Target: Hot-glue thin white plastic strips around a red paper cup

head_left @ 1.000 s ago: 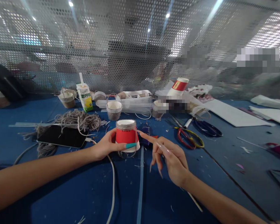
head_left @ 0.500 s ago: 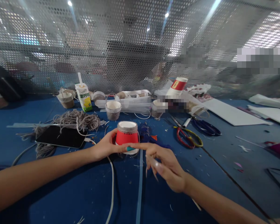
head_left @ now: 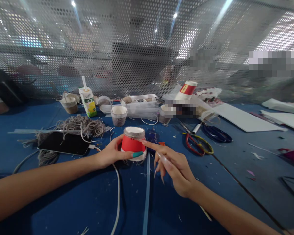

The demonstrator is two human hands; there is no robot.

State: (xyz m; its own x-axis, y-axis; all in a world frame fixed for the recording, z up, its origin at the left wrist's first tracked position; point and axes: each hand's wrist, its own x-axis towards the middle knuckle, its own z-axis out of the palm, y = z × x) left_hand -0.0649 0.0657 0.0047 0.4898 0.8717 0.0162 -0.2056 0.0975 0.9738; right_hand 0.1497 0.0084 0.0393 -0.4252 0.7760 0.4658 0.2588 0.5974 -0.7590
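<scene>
Up comes the right hand (head_left: 172,166), grasping nothing visible, its extended index finger shifting from low on the red-and-white paper cup (head_left: 133,145), gripped by the left hand (head_left: 110,154) mid-scene at the blue bench (head_left: 85,202), to its right wall, where work apparently centres.

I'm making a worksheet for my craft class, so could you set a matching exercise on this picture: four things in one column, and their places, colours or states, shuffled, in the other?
Things:
1. Red cup
2. Phone
3. Drink carton
4. Yarn

Descriptions:
A. Grey and tangled
B. Has a white straw in its top
C. Held in the left hand
D. Lying flat, screen dark

Pairs: 1-C, 2-D, 3-B, 4-A
</scene>
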